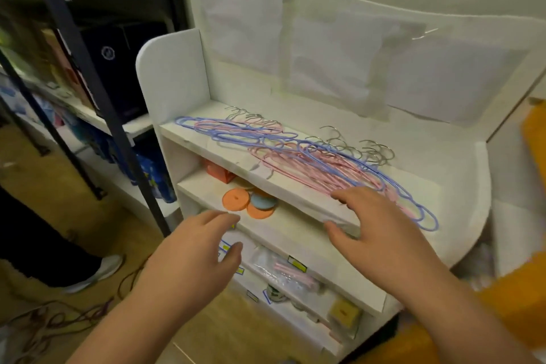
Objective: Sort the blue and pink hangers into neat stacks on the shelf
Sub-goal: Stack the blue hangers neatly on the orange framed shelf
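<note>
A tangle of blue hangers (236,134) and pink hangers (313,170) with metal hooks lies mixed across the top board of a white shelf unit (189,133). My right hand (375,227) rests at the front edge of that board, fingers spread and touching the near ends of the hangers, thumb under the edge. My left hand (195,254) hovers lower left, in front of the second shelf, fingers relaxed and holding nothing.
Orange and blue discs (248,201) and an orange box (218,173) lie on the second shelf. Lower shelves hold bags and small boxes. A dark metal rack (88,74) stands at the left, cables (59,319) lie on the floor, and a person's shoe (97,272) is nearby.
</note>
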{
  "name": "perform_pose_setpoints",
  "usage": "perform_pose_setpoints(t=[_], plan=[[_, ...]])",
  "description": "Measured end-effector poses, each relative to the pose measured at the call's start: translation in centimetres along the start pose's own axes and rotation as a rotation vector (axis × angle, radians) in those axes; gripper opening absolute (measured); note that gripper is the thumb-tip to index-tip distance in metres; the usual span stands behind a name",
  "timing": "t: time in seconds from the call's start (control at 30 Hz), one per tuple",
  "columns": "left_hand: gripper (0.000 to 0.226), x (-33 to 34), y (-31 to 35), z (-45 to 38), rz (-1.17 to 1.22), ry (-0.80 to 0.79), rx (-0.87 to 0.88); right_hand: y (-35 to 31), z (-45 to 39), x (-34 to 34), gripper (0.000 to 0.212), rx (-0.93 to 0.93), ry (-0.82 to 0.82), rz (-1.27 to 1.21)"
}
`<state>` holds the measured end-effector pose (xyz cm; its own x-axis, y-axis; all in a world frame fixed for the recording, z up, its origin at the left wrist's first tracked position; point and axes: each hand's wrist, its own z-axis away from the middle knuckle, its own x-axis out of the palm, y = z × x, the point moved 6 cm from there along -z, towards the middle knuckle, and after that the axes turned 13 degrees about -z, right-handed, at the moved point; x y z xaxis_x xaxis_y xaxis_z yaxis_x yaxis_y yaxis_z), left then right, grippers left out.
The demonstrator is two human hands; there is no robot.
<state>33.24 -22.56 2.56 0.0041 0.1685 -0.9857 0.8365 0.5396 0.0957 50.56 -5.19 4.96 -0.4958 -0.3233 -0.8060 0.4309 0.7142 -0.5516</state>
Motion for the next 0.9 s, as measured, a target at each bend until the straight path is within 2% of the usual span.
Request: perform_pose_setpoints(t=[0.27, 0.43, 0.53, 0.8, 0.9], plan=[[0.048, 0.0, -3.9, -12.9, -0.055, 0.012, 0.051, 1.1, -13.4, 2.4, 0.042, -0.005, 0.098, -0.084], [0.049, 1.0, -5.8, -19.4, -0.026, 0.006, 0.093, 0.8, -18.9, 3.6, 0.036, 0.035, 0.062, -0.045], [0.051, 2.1, -7.1, -23.6, -0.018, -0.012, 0.180, 0.9, -20.9, 4.5, 0.037, 0.077, 0.048, -0.009], [0.069, 6.1, -9.6, -34.8, -0.116, -0.211, 0.532, 1.3, -23.1, 7.3, 0.036, 0.216, 0.108, 0.007], [0.091, 7.6, -10.1, -38.2, -0.111, -0.342, 0.607, 0.8, -23.3, 8.0, 0.035, 0.259, 0.139, 0.002]])
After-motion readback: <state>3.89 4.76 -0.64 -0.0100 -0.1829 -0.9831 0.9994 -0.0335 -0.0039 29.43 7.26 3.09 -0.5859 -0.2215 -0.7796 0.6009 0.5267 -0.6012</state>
